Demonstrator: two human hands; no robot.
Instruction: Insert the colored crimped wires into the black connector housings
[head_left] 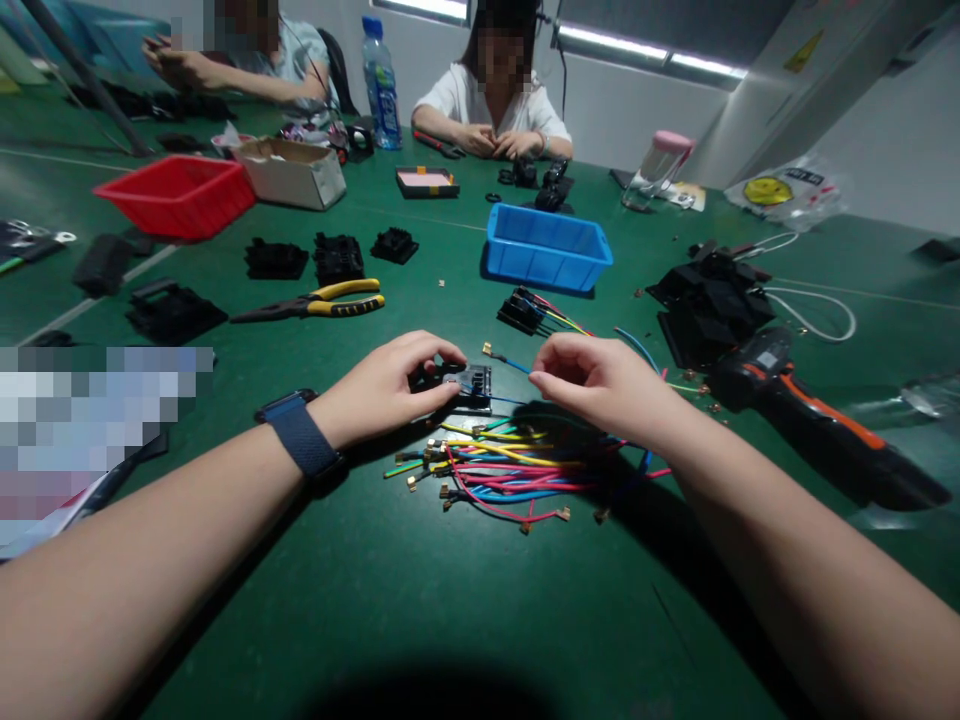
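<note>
My left hand [390,385], with a dark watch on its wrist, is closed on a small black connector block [471,386] lying on the green table [315,600]. My right hand [592,378] pinches a blue wire [510,362] whose brass terminal points left, just above the block. A loose pile of coloured wires [502,468] with brass terminals lies right below both hands.
Yellow-handled pliers [330,302], black housings [337,258], a red bin [180,195], a cardboard box [292,170] and a blue bin [546,247] lie beyond. A wired connector [529,312] sits near the blue bin. A black-orange power screwdriver [810,410] lies right. Two people work opposite.
</note>
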